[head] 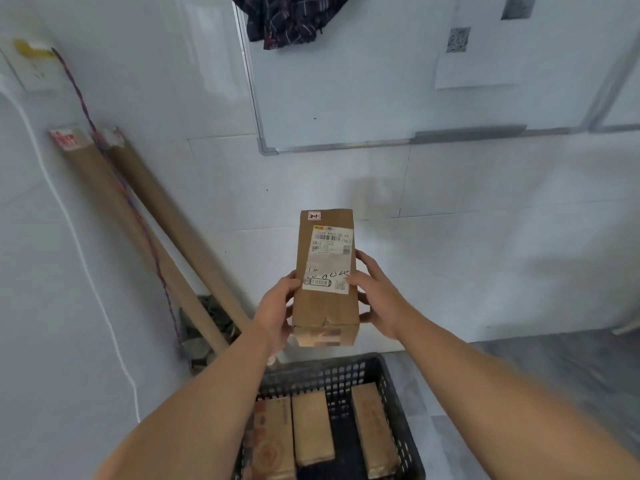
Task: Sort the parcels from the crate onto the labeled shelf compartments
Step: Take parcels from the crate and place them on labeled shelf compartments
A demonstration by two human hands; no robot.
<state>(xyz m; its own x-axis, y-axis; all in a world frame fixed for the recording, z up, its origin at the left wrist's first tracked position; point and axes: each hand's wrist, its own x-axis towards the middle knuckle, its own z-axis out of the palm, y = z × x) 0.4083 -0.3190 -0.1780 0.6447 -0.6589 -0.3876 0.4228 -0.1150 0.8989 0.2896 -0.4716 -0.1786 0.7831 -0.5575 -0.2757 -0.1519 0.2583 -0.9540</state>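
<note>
Head view, the only one: a tall, narrow brown cardboard parcel (325, 277) is held upright in mid-air, directly above the far rim of the black perforated crate (346, 374). Its front face carries a white shipping label (329, 259) with barcodes, a yellow mark at the top left corner and dark handwriting across the lower half (too scrawled to read). A small white sticker (314, 216) at the parcel's top left reads "2-1". The bottom end is taped, creased and slightly crushed.

The left hand (277, 308) wraps the parcel's lower left edge, thumb on the front face and fingers behind. The right hand (375, 294) clasps the lower right edge, thumb lying over the label's corner, fingers curled round the side. Both hands are closed on the parcel.

Inside the crate, below the held parcel, three more brown boxes (311, 427) lie flat side by side, the left one printed in red.

Left of the crate, two long cardboard tubes (145, 237) lean against the white wall, with a braided cord (138, 216) running down along them. Above the crate, a whiteboard (346, 81) hangs on the wall, with dark plaid cloth (287, 19) draped over its top.
</note>
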